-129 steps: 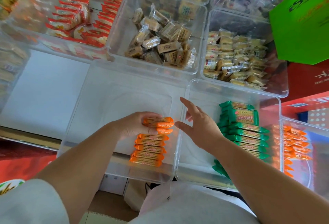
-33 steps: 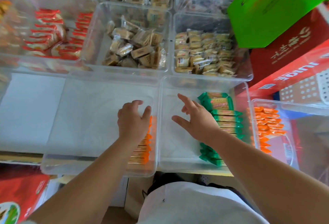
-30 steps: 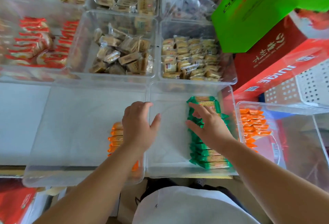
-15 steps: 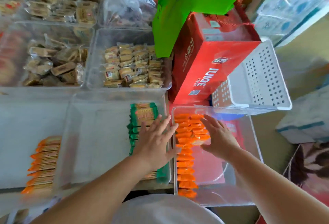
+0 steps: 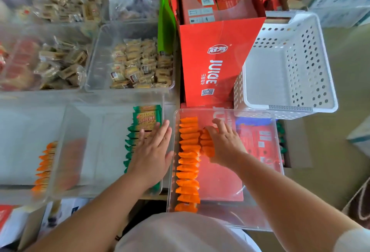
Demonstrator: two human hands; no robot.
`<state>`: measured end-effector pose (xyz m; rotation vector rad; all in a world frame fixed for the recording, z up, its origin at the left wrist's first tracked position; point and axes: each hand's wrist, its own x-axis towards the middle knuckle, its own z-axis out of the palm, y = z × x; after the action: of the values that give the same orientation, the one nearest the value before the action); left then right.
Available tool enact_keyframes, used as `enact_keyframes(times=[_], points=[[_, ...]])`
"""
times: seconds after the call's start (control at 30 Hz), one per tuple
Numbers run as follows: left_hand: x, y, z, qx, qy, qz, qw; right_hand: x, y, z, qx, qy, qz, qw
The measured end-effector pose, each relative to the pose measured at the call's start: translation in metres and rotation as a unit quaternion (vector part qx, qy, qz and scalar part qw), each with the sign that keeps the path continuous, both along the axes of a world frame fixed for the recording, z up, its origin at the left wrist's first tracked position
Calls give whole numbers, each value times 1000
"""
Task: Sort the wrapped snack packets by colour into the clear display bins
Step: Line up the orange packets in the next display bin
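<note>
A row of orange packets (image 5: 188, 163) lies along the left side of the clear bin (image 5: 260, 112) at the right. My right hand (image 5: 225, 144) is inside that bin, its fingers curled over a short second stack of orange packets (image 5: 206, 141) beside the row. My left hand (image 5: 153, 151) lies flat with straight fingers on the green packets (image 5: 147, 117), which are lined up at the right side of the middle clear bin (image 5: 100, 151). More orange packets (image 5: 45, 166) stand in a row in the left clear bin.
A white perforated basket (image 5: 290, 67) and a red juice carton (image 5: 216, 61) stand behind the right bin. A green bag (image 5: 166, 17) hangs over the back. Clear bins of beige wrapped snacks (image 5: 138, 69) and brown ones (image 5: 60, 65) fill the rear left.
My view and both hands have shifted right. The left hand left the orange row in the left bin and now lies on the green packets. The right hand reached into the right bin onto orange packets.
</note>
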<state>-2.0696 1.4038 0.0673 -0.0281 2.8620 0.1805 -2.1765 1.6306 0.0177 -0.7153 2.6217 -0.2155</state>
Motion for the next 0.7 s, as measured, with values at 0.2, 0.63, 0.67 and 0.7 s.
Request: enact_keyframes(times=[0.2, 0.63, 0.67, 0.7], points=[[1, -1, -5, -4, 0, -2, 1000, 12, 9, -16, -65, -30, -17, 997], [-11, 26, 49, 136, -45, -18, 990, 16, 59, 66, -389, -193, -168, 885], [-12, 32, 57, 158, -46, -31, 986, 19, 62, 80, -398, -224, -148, 877], [-14, 38, 64, 174, -45, -47, 983, 22, 63, 94, -401, -255, -125, 871]])
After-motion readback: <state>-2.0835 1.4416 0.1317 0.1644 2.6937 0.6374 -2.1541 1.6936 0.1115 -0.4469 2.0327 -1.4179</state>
